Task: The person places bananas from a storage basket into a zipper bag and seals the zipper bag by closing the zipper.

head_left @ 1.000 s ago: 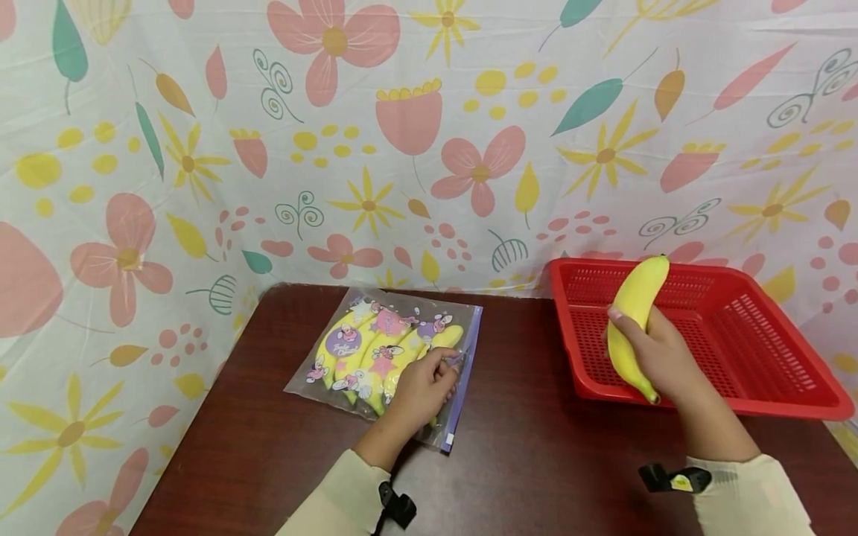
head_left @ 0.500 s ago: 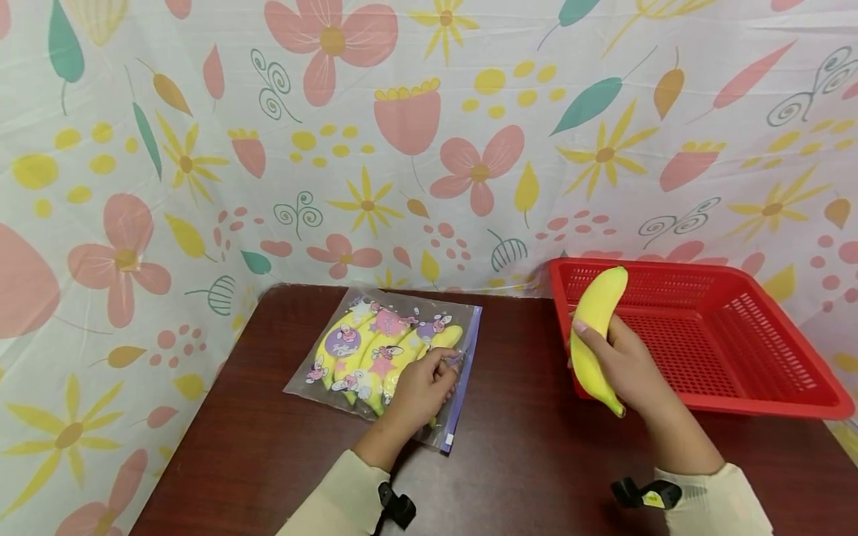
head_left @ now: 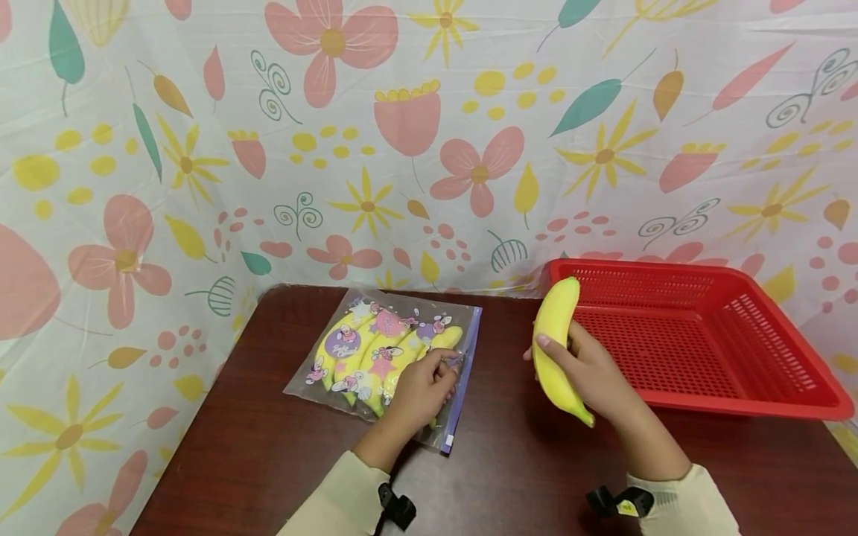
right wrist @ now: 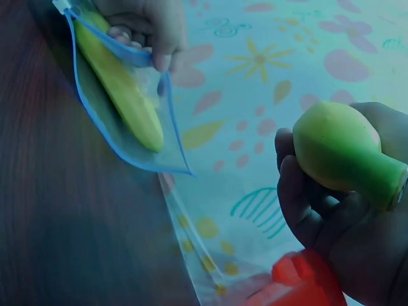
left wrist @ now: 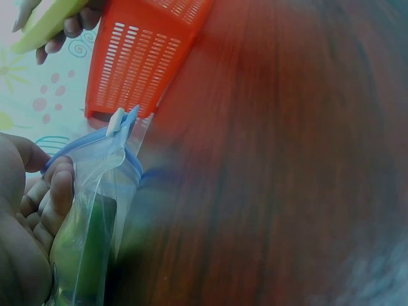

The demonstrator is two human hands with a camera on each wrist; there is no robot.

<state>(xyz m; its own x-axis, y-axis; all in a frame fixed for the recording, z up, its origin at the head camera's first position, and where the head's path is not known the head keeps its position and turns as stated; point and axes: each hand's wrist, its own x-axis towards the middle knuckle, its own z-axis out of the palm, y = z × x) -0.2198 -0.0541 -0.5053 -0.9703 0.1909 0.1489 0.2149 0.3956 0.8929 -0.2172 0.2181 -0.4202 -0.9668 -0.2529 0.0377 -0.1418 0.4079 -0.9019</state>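
My right hand (head_left: 593,372) grips a yellow banana (head_left: 555,339) round its middle, held up just left of the red basket. In the right wrist view the banana's greenish stem end (right wrist: 347,150) faces the camera. A clear zip bag (head_left: 308,372) printed with cartoon figures lies on the table with several bananas (head_left: 365,350) inside. My left hand (head_left: 421,387) pinches the upper edge of its mouth between thumb and fingers. Both wrist views show the bag's blue-purple zip edge (right wrist: 105,137) parted, with the white slider (left wrist: 115,121) at one end.
The red perforated basket (head_left: 744,409) stands at the right of the dark wooden table (head_left: 509,476), against the flower-printed cloth (head_left: 402,186). That cloth hangs behind the table and along its left side. Black straps with small cameras (head_left: 402,508) sit on both wrists.
My right hand has carried the banana leftward from over the basket, past its left rim, and slightly lower. The left hand and the bag have stayed in place.
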